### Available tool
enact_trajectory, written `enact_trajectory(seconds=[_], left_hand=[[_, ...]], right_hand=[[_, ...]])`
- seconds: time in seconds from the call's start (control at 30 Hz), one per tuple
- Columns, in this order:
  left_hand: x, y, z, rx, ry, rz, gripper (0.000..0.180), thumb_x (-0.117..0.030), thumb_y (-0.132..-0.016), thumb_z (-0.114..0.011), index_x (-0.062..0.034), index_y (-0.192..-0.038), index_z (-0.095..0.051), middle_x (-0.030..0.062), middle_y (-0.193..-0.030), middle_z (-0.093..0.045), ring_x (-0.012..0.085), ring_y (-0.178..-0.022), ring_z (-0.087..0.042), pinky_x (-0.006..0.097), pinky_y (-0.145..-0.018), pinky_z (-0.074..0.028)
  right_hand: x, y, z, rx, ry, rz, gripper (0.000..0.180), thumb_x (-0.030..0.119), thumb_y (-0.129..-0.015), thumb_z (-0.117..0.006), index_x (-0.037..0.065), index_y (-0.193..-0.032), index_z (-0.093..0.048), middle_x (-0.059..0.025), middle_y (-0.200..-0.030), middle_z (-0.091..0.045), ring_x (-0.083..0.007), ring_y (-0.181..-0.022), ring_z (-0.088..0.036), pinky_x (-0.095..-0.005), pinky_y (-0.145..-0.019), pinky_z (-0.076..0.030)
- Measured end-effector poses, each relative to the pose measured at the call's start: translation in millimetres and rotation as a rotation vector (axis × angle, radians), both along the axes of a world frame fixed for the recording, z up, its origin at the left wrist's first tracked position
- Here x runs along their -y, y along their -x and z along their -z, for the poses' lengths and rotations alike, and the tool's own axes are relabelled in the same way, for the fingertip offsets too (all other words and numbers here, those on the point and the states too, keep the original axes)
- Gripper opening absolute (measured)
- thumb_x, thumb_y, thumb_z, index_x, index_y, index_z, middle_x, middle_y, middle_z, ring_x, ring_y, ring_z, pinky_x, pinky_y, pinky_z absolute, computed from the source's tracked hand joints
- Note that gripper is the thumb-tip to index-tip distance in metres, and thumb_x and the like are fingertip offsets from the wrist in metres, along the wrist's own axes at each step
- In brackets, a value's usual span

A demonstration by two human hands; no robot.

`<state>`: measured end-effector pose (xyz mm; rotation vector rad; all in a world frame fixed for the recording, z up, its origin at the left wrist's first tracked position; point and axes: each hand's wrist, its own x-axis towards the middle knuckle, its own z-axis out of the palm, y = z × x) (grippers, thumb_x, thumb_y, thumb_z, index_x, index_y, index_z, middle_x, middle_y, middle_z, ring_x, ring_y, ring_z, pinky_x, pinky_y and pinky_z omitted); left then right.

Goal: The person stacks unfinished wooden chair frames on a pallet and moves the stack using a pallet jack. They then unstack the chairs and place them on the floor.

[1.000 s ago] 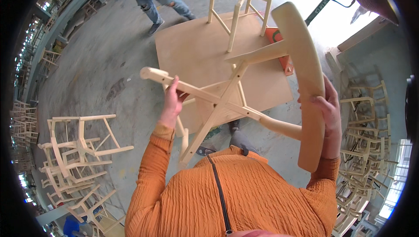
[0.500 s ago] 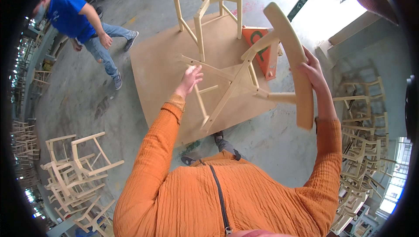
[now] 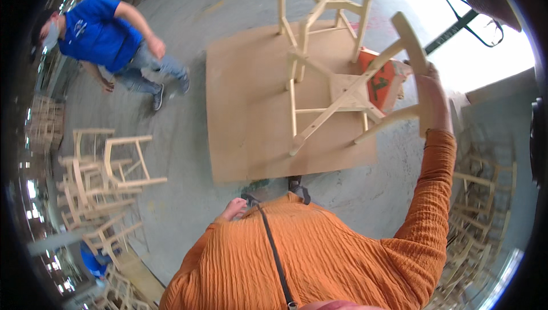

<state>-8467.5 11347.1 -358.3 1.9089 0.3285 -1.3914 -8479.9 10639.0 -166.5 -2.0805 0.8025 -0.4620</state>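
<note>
An unfinished pale wooden chair frame (image 3: 348, 90), with bare crossed seat rails, stands on a brown sheet (image 3: 251, 110) laid over the floor. My right hand (image 3: 434, 96) is closed round the outer side of its curved backrest (image 3: 411, 39), the fingers partly hidden behind the wood. Close to my waist, away from the chair, my left hand (image 3: 233, 209) hangs with its fingers curled in and nothing visible in them. Just beyond stands a second, similar chair frame (image 3: 328, 5).
An orange-red block (image 3: 385, 79) with dark marking sits behind the nearer chair. Stacked chair frames (image 3: 100, 173) stand at left, more chairs (image 3: 482, 196) at right. A person in a blue shirt (image 3: 103, 33) walks at far left. A dark green metal handle (image 3: 456, 30) juts in at upper right.
My left hand has left the chair's front rail and dropped back to my waist. My right hand stays on the backrest. The view has swung, and the person in blue has moved a step.
</note>
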Motion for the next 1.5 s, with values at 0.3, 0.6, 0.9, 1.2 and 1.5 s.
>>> enact_trajectory(seconds=[0.3, 0.6, 0.9, 1.2, 1.5], left_hand=[[-66, -16, -1, 0.659, -0.088, -0.018, 0.035, -0.033, -0.083, -0.057, -0.0030, -0.101, -0.062, 0.0170, -0.095, -0.065, 0.0321, -0.090, -0.062, 0.038, -0.077, -0.049], [-159, 52, 0, 0.670, 0.089, -0.205, 0.035, -0.032, -0.086, -0.054, -0.0048, -0.107, -0.060, 0.0140, -0.101, -0.065, 0.0288, -0.095, -0.061, 0.036, -0.082, -0.048], [-465, 254, 0, 0.512, -0.484, -0.872, 0.031, -0.025, -0.081, -0.057, -0.0069, -0.106, -0.062, 0.0174, -0.098, -0.065, 0.0330, -0.095, -0.061, 0.039, -0.083, -0.048], [-599, 311, 11, 0.231, -0.125, -1.410, 0.040, -0.030, -0.084, -0.056, -0.0051, -0.117, -0.055, 0.0072, -0.096, -0.064, 0.0196, -0.084, -0.061, 0.033, -0.069, -0.050], [-793, 222, 14, 0.336, -0.075, -1.451, 0.043, -0.031, -0.086, -0.053, -0.0058, -0.122, -0.050, 0.0073, -0.105, -0.060, 0.0181, -0.084, -0.060, 0.032, -0.068, -0.049]], right_hand=[[0, -30, -15, -0.437, 0.583, 0.184, 0.036, 0.019, -0.084, -0.052, 0.008, -0.118, -0.055, -0.0114, -0.109, -0.059, -0.0254, -0.097, -0.058, -0.0374, -0.087, -0.044], [-286, -64, 144, 0.153, 0.277, -0.114, 0.029, 0.025, -0.088, -0.051, 0.006, -0.108, -0.058, -0.0046, -0.093, -0.054, -0.0190, -0.077, -0.051, -0.0307, -0.061, -0.041], [-838, -58, 228, -0.715, -0.329, -1.620, 0.045, 0.021, -0.084, -0.062, 0.010, -0.126, -0.052, -0.0133, -0.109, -0.060, -0.0186, -0.099, -0.058, -0.0312, -0.085, -0.046], [-937, -109, 282, -1.236, 0.116, -1.064, 0.014, 0.019, -0.087, -0.053, 0.006, -0.087, -0.058, -0.0096, -0.071, -0.058, -0.0204, -0.052, -0.054, -0.0357, -0.047, -0.045], [-1178, -135, 282, -1.292, 0.170, -1.556, 0.013, 0.018, -0.087, -0.053, 0.007, -0.090, -0.058, -0.0078, -0.075, -0.060, -0.0179, -0.057, -0.059, -0.0323, -0.047, -0.045]])
